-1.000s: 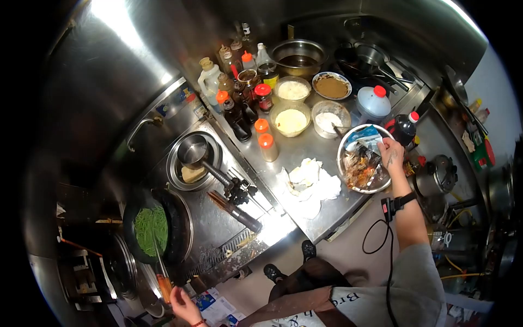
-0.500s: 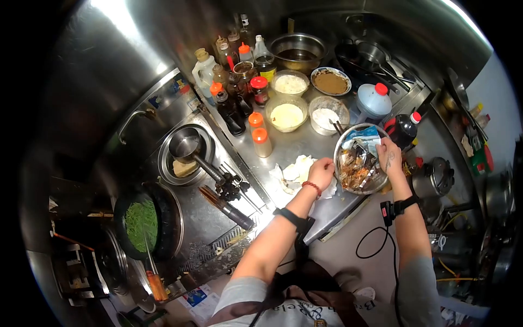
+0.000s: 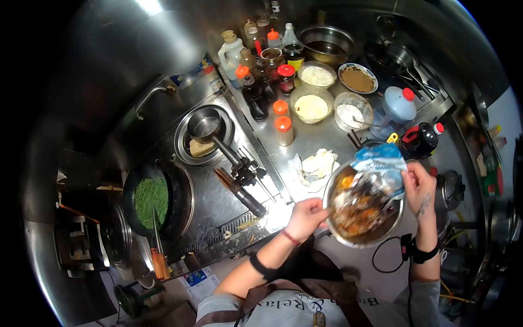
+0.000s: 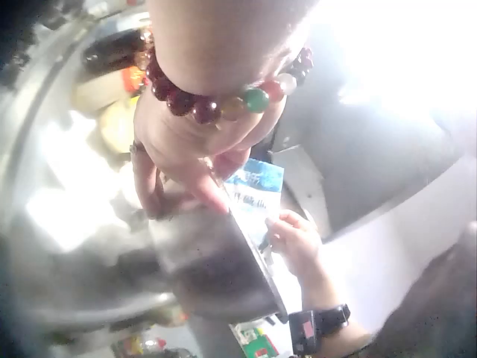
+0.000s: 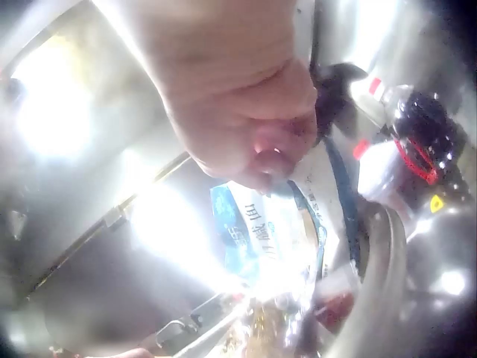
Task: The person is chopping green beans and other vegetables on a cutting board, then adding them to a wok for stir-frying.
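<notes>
While the left hand (image 3: 306, 218) pinches the left side of the rim of the metal bowl (image 4: 212, 257), its thumb and fingers closed on the edge, the right hand (image 3: 420, 191) lies at the bowl's other side and pinches the right-hand edge of a blue and white packet (image 3: 384, 161) between thumb and fingers; neither hand is spread open. Set across the far right part of the bowl, the packet lies to the left of the right hand and is clearly the nearer to it; the left hand is well apart from it, with the brown and orange food (image 3: 354, 215) in the bowl lying between. Its printed blue end stands at the bowl's far side; from there the body appears to slope down and towards the wearer, over the bowl's mouth, so its long axis seems to run roughly far to near; glare and shiny film hide where its lower end stops, and whether it is open cannot be told. Crumpled white paper (image 3: 317, 163) lies just beyond the bowl's left side; whether the bowl's base rests on the counter (image 3: 261, 131) or is held clear of it cannot be seen.
</notes>
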### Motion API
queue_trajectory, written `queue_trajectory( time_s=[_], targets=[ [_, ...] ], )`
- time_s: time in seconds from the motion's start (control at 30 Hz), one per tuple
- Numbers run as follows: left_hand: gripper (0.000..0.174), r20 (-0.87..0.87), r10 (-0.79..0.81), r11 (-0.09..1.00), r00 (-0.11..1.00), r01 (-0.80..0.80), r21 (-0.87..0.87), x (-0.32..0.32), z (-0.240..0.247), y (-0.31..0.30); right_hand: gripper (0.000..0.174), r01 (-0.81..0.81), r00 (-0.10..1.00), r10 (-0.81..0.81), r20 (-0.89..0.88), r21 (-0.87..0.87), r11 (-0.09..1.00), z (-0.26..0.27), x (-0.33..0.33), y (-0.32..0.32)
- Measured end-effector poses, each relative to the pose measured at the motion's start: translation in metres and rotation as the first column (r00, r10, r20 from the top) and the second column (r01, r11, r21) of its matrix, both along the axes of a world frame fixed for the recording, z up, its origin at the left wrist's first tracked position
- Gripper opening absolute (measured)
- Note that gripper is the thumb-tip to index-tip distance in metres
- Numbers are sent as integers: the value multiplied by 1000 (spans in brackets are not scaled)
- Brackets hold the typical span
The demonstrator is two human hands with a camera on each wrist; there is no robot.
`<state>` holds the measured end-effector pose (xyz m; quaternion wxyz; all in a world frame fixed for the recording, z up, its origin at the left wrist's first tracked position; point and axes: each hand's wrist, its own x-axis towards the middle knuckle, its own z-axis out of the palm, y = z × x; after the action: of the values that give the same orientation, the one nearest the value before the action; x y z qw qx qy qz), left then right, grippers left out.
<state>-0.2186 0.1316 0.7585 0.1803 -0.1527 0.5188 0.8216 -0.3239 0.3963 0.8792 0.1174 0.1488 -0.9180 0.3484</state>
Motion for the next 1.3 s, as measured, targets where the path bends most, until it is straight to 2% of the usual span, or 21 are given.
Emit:
queue_trajectory(
  time_s=[0.07, 0.1, 0.13, 0.23, 0.27, 0.3, 0.37, 0.47, 0.57, 0.63, 0.7, 0.73, 0.77, 0.8, 0.87, 0.93, 1.0, 1.07, 1.17, 1.23, 1.3],
  targets=[
    [6, 140, 33, 997, 990, -43, 70, 38, -20, -13, 5, -45, 998, 46, 52, -5, 999, -12, 14, -9],
    [6, 202, 63, 992, 977, -84, 98, 54, -31, -19, 5, -44, 997, 48, 53, -76, 996, -23, 20, -18],
    [9, 273, 96, 994, 957, -109, 31, 65, -47, -22, 5, -40, 996, 47, 79, -92, 995, -32, 23, -24],
    [9, 225, 121, 992, 967, -122, -7, 73, -72, -33, 6, -31, 993, 47, 110, -141, 989, -49, 28, -43],
    [19, 197, 171, 985, 965, -166, -42, 68, -85, -30, 6, -24, 993, 42, 106, -160, 987, -50, 29, -49],
    [16, 226, 244, 967, 943, -254, 13, 58, -78, -28, 6, -42, 995, 53, 79, -135, 990, -45, 30, -56],
    [8, 184, 246, 961, 952, -264, 83, 39, -90, -34, 6, -79, 996, 82, 26, -89, 993, -27, 31, -79],
    [22, 150, 272, 957, 950, -284, 61, 43, -77, -53, 6, -217, 963, 209, -173, -31, 976, 9, 30, -132],
    [25, 70, 230, 968, 971, -236, 88, 97, -75, -88, 6, -400, 864, 396, -312, 53, 915, 52, 38, -218],
    [23, 150, 139, 979, 979, -159, 131, 143, -70, -120, 12, -522, 764, 524, -377, 115, 845, 70, 49, -284],
    [24, 136, 173, 982, 975, -182, 54, 194, -73, -144, 15, -668, 642, 610, -465, 54, 743, 78, 64, -356],
    [24, 142, 194, 979, 971, -200, 27, 220, -76, -158, 16, -680, 638, 675, -371, 141, 720, 87, 73, -390],
    [25, 117, 257, 966, 959, -260, 10, 247, -85, -171, 15, -765, 506, 731, -457, 154, 626, 85, 73, -429],
    [25, 95, 315, 949, 944, -316, -3, 277, -92, -183, 13, -760, 486, 770, -413, 235, 606, 82, 75, -462],
    [22, 105, 485, 874, 868, -485, -25, 336, -94, -206, 8, -757, 488, 807, -333, 299, 581, 70, 84, -527],
    [23, 105, 643, 763, 759, -646, -1, 394, -105, -224, 10, -733, 504, 839, -204, 413, 540, 43, 92, -582],
    [23, 166, 752, 652, 638, -757, -44, 443, -88, -238, 12, -714, 503, 844, -187, 460, 527, 18, 102, -621],
    [21, 168, 855, 511, 491, -853, -105, 491, -100, -242, 12, -683, 488, 857, -168, 538, 494, -1, 113, -655],
    [19, 205, 934, 322, 292, -938, -131, 547, -106, -245, 13, -643, 482, 866, -129, 619, 450, -13, 128, -687],
    [18, 232, 952, 236, 200, -962, -136, 572, -114, -246, 13, -610, 510, 855, -92, 662, 435, -22, 136, -698],
    [18, 253, 957, 179, 140, -974, -140, 583, -117, -250, 12, -611, 464, 879, -114, 677, 411, -34, 134, -709]
  ],
)
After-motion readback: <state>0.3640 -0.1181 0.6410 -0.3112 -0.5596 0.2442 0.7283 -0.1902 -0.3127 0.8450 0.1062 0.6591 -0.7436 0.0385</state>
